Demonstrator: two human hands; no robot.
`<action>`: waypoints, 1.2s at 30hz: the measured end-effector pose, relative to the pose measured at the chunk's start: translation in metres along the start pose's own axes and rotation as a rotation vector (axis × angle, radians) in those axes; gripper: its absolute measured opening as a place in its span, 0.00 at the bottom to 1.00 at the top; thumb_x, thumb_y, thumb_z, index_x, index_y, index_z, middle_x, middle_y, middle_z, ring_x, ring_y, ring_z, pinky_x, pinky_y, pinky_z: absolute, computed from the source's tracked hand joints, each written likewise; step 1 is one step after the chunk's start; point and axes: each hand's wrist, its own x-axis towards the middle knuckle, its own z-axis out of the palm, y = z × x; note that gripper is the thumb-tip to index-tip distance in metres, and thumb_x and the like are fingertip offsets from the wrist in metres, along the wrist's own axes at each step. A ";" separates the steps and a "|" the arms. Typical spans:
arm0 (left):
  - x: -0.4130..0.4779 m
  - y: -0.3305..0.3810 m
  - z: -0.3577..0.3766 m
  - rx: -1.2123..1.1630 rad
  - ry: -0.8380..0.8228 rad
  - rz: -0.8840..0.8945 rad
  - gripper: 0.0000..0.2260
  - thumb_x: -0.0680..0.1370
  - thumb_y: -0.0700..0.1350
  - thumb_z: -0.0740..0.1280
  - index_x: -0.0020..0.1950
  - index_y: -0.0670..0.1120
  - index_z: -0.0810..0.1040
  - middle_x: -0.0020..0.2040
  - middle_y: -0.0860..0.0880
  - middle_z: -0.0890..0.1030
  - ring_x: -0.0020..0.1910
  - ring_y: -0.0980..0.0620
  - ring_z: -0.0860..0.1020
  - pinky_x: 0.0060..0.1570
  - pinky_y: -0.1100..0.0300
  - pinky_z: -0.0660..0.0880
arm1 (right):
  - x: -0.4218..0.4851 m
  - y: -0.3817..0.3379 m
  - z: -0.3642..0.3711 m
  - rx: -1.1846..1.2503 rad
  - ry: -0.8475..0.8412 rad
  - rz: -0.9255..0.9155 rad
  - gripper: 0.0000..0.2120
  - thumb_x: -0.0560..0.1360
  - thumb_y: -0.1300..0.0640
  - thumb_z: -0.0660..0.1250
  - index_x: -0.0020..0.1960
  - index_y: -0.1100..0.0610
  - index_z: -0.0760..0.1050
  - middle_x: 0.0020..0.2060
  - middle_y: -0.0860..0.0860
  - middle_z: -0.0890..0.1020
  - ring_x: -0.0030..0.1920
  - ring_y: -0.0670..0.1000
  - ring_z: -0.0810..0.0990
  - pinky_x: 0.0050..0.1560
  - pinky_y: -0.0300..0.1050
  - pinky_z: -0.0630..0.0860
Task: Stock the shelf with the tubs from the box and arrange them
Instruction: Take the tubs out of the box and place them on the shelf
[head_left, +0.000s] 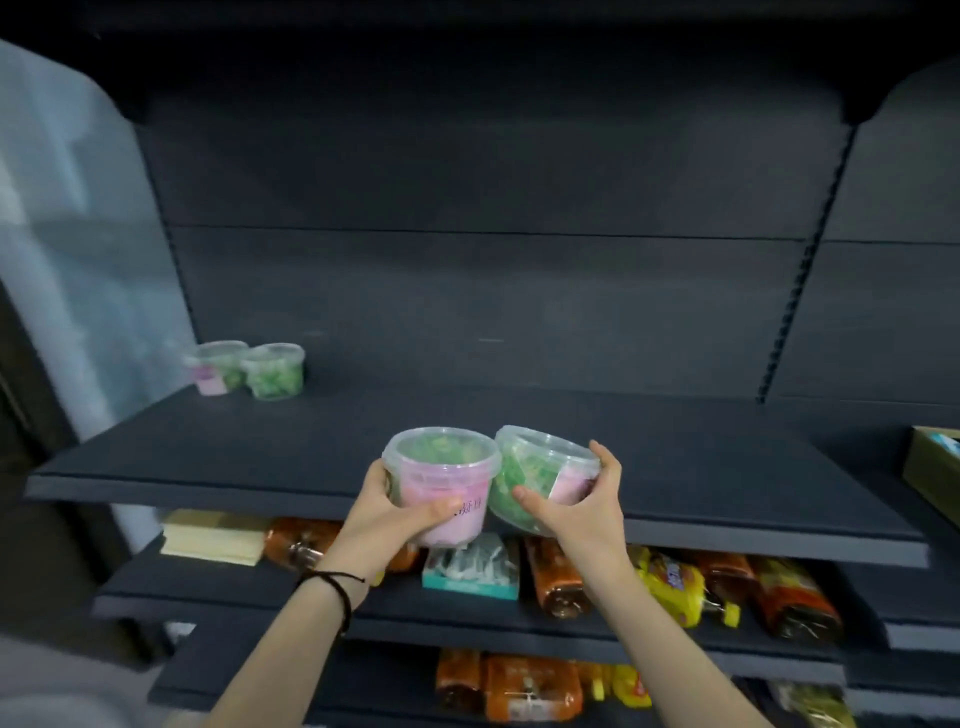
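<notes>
While both tubs hang just over the front lip of the shelf, neither is set down yet. The left hand wraps its fingers and thumb round the upright tub, pink label facing out. The right hand clasps the tilted tub from the side, thumb across its green wall, lid leaning toward about one o'clock. The two rims meet or very nearly; from here I cannot tell which.

What matters for the next move is where the row has begun. Two placed tubs stand side by side at the back left corner of the same shelf, at roughly ten o'clock from the hands and well apart from them. The left hand is the nearer one to that pair, so I would guess its tub goes in first, pushed back and to the left until it stands beside them. The tilted tub will need righting before it can sit flat. The box shows only at the right edge, at about three o'clock, and its contents are mostly out of view.
</notes>
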 end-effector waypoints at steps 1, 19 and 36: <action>0.005 -0.003 -0.013 0.017 0.011 -0.003 0.36 0.61 0.45 0.80 0.65 0.51 0.67 0.56 0.55 0.77 0.53 0.60 0.77 0.45 0.66 0.75 | 0.003 0.000 0.015 -0.015 -0.008 0.005 0.52 0.59 0.51 0.83 0.73 0.48 0.56 0.65 0.46 0.69 0.67 0.48 0.69 0.68 0.48 0.69; 0.221 -0.068 -0.130 0.175 0.389 0.041 0.33 0.60 0.41 0.82 0.61 0.45 0.71 0.52 0.54 0.76 0.52 0.54 0.76 0.47 0.64 0.73 | 0.162 0.046 0.216 -0.076 -0.095 -0.046 0.59 0.57 0.54 0.84 0.77 0.56 0.50 0.72 0.48 0.64 0.72 0.47 0.63 0.67 0.35 0.60; 0.348 -0.095 -0.184 0.225 0.390 -0.024 0.42 0.61 0.45 0.81 0.69 0.45 0.62 0.63 0.47 0.74 0.60 0.48 0.74 0.59 0.54 0.72 | 0.249 0.076 0.309 -0.196 -0.007 -0.026 0.58 0.57 0.54 0.83 0.77 0.50 0.50 0.72 0.45 0.63 0.72 0.46 0.63 0.64 0.37 0.62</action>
